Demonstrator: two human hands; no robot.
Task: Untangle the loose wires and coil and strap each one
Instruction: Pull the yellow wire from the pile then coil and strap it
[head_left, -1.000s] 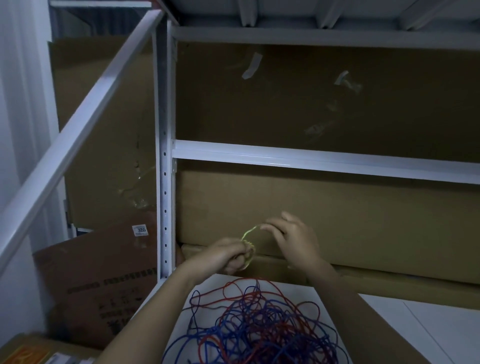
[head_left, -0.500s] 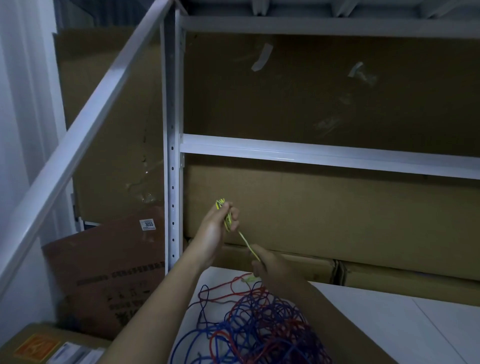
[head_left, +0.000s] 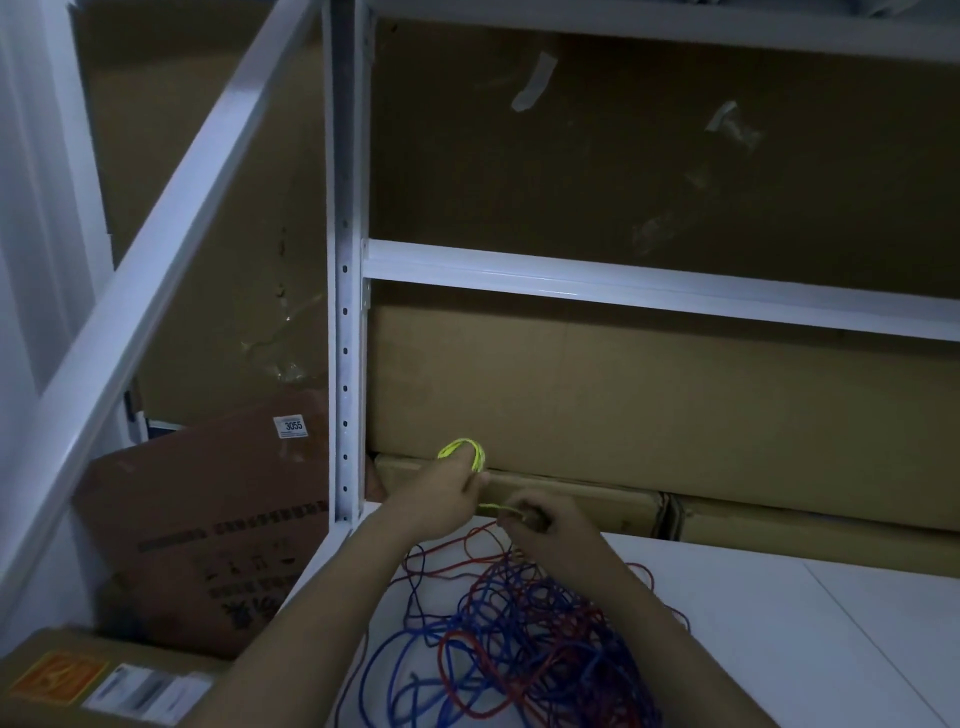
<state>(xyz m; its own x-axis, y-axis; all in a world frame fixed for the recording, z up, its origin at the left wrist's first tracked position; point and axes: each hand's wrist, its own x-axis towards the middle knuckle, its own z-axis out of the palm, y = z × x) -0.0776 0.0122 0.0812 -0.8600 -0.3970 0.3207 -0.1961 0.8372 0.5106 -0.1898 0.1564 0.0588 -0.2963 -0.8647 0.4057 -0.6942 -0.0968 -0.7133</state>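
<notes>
Overhead and behind: white metal shelving frame (head_left: 347, 322) with a perforated upright and a horizontal beam, backed by large brown cardboard sheets (head_left: 623, 395). Leaning at lower left, outside the upright: a darker cardboard box (head_left: 208, 519) bearing a small white label reading 3055. Below the frame: white worktop (head_left: 779, 623), dimly lit. Heaped on the worktop near the bottom centre: tangle of red and blue wires (head_left: 514, 623), loops spilling toward the left edge and partly hidden by both forearms. Left hand (head_left: 447, 493) raised just above the tangle, fingers curled round a small coil of yellow-green wire (head_left: 465, 453), coil loops standing up over the knuckles. Right hand (head_left: 545, 522) just beside and slightly lower, fingertips pinching a short run of the same yellow-green wire stretched between the two hands. Contact between the right hand and the red and blue tangle beneath: cannot tell.
</notes>
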